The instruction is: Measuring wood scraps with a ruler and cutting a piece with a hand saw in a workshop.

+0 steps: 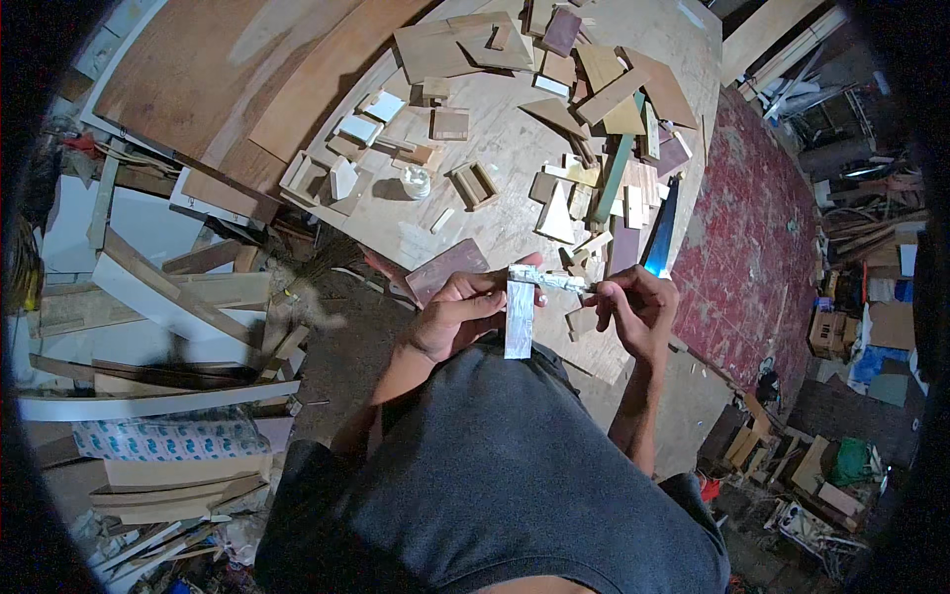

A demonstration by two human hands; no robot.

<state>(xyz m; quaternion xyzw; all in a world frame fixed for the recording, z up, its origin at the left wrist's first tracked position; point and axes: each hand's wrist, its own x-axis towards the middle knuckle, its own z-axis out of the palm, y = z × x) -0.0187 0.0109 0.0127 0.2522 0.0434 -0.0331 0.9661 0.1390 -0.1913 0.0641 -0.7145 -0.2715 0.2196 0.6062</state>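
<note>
We held both hands in front of our torso, near each other. Our left hand (460, 309) gripped with curled fingers, its forearm (391, 391) slanting up and rightward. Our right hand (638, 309) pinched thumb to fingers, its forearm (638, 411) rising steeply.

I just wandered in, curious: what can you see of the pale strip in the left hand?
The pale strip is narrow, straight-edged and whitish-grey, with faint streaks; its material is unclear. Its length runs down the picture, the lower end showing against the dark shirt. The left hand holds it near its upper end, where an uneven whitish piece extends toward the right hand.
</note>
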